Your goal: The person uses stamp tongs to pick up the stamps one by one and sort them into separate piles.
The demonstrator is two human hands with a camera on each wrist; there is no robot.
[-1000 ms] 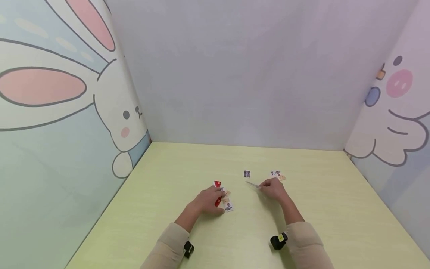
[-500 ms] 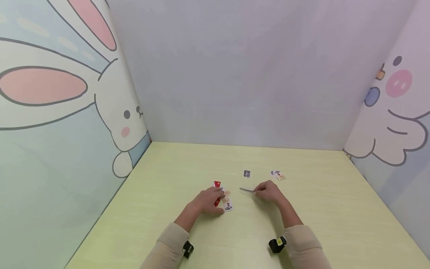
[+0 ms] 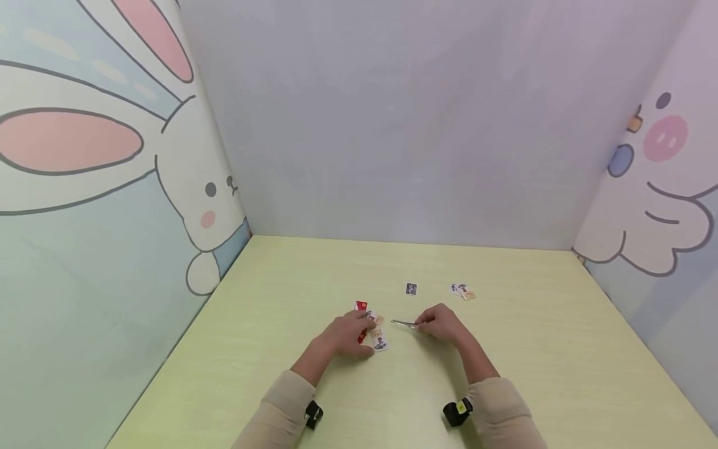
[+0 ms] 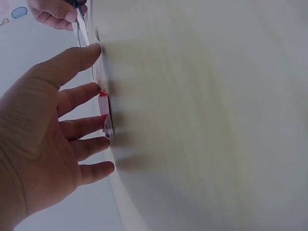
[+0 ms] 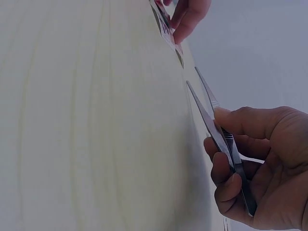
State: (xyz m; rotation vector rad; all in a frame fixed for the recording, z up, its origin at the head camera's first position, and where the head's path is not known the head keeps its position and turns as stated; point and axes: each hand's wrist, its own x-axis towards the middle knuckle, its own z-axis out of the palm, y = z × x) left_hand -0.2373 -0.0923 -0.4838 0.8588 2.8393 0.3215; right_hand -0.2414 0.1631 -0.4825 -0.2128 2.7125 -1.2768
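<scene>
- A pale yellow-green, faintly grained tabletop (image 3: 314,268) meets a plain light-grey wall (image 3: 392,125); a cartoon white rabbit (image 3: 185,193) is printed on the panel to the left hand's side.
- The left hand (image 3: 343,337) is spread wide, its fingertips at a cluster of small printed paper pieces: a red-and-white one (image 3: 361,305) under and beyond the fingers, and a white one with dark figures (image 3: 380,343) just beside the thumb.
- The right hand (image 3: 443,323) pinches slim silver metal tweezers (image 5: 211,125), their tips apart and pointing toward the left hand's cluster.
- Beyond the right hand lie a small dark-printed square (image 3: 411,289) and overlapping white-and-orange pieces (image 3: 463,291).
</scene>
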